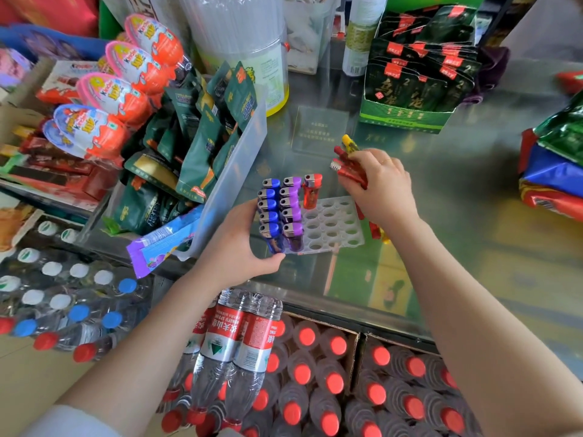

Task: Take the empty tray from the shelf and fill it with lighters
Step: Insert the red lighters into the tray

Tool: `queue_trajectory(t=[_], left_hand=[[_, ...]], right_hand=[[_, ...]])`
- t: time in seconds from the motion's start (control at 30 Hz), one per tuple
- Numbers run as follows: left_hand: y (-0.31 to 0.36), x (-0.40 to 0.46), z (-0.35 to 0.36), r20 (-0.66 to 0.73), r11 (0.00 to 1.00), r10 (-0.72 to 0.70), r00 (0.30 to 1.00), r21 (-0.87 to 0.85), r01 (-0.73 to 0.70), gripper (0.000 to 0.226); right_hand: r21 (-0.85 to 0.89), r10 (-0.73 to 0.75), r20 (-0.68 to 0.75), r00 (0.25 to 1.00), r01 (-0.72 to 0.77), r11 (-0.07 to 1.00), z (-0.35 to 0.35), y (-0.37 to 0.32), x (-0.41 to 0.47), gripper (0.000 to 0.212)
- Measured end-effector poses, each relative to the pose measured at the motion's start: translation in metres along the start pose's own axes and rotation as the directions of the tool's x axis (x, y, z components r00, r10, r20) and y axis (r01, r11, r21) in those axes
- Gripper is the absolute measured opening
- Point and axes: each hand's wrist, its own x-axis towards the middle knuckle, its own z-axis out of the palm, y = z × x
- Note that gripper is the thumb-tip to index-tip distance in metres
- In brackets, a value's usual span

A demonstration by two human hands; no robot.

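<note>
A clear plastic tray (339, 227) with rows of round holes rests on the glass counter. A row of blue lighters (268, 207) and a row of purple lighters (291, 205) stand in its left side, and one red lighter (311, 190) stands at the back of the third row. My left hand (239, 244) grips the tray's left front corner. My right hand (380, 187) hovers just right of the tray, closed on a bunch of red lighters (348, 171) with a yellow one (349, 143) sticking out. A few more lighters (375, 230) lie under my right wrist.
A clear bin (233, 171) of green snack packets stands left of the tray. A green display box (407, 116) of dark sachets sits at the back, snack bags (555, 165) at the right. Water bottles (239, 342) fill the space below the glass counter (457, 247).
</note>
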Motion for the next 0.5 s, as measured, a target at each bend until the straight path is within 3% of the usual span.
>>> queue_trajectory(t=[0.17,0.3,0.37,0.4,0.47,0.5], left_hand=[[-0.003,-0.002,0.002,0.012,1.000,-0.018,1.000,-0.025,0.019,0.054],[-0.004,-0.006,0.003,0.004,1.000,0.001,1.000,-0.015,-0.001,0.051],[-0.002,-0.007,0.004,-0.013,1.000,0.014,1.000,-0.020,-0.015,0.051],[0.000,-0.008,0.004,-0.022,0.999,0.024,0.999,-0.026,-0.025,0.050],[0.002,-0.010,0.004,-0.040,0.999,0.035,0.999,-0.027,-0.036,0.049],[0.002,-0.012,0.005,-0.046,0.999,0.033,0.998,-0.021,-0.034,0.051]], right_hand=[[-0.014,-0.056,0.074,0.996,0.057,0.998,-0.005,-0.007,0.017,0.033],[-0.049,-0.190,-0.047,0.981,0.187,0.981,-0.004,-0.017,0.010,0.033],[0.215,-0.090,-0.081,0.993,0.105,0.971,-0.008,-0.027,-0.005,0.022],[0.422,-0.013,-0.058,0.998,0.037,0.906,-0.011,-0.032,-0.013,0.015],[0.756,0.078,0.007,0.997,-0.057,0.652,-0.016,-0.039,-0.029,0.009],[0.831,0.093,0.024,0.995,-0.071,0.552,-0.018,-0.041,-0.037,0.008]])
